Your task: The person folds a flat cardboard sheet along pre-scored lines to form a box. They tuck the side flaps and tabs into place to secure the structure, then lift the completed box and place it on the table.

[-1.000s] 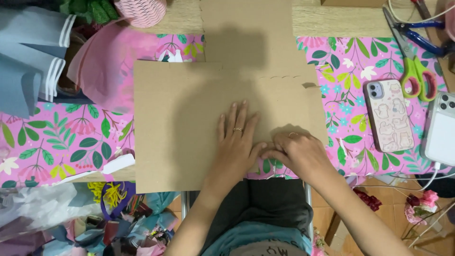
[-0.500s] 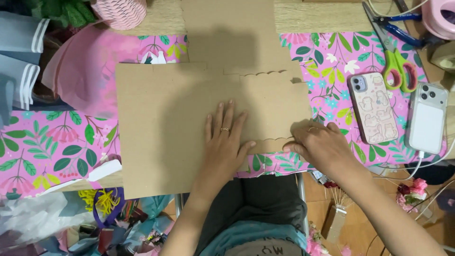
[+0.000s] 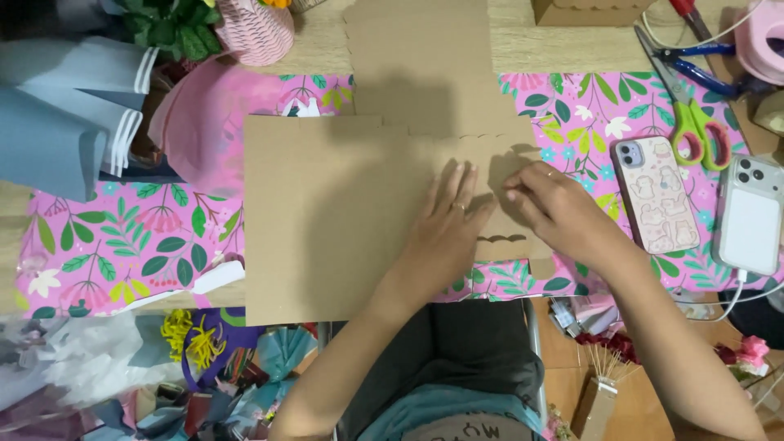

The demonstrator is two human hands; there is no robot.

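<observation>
**Flattening and folding the brown card**

Head view, looking down: the pink floral table cover (image 3: 106,245) spreads widest under everything, its glossy leaf print showing to the left and right of my work. On it lies the big sheet of brown cardboard (image 3: 327,220), matte and stiff, its left part a plain rectangle and its right part cut into flaps with scalloped edges. It sits in the middle of the table, straight in front of me, with one long panel running up and away over the bare wood.

My left hand (image 3: 445,233) lies flat on the card, fingers spread and straight, gripping nothing, just pressing the sheet down. My right hand (image 3: 555,208) is curled just beside it, fingertips bunched at the scalloped flap (image 3: 500,238); I cannot tell whether they pinch the edge or only push on it.

I judge this to be the creasing step: one palm anchors while the other works a fold. The next move calls for steady downward pressure and a straight line along the flap, so the card bends cleanly rather than buckling.

Smaller things sit well apart to the right: a phone in a patterned case (image 3: 653,194), a white phone (image 3: 750,216) on a cable, and green-handled scissors (image 3: 698,131).
</observation>
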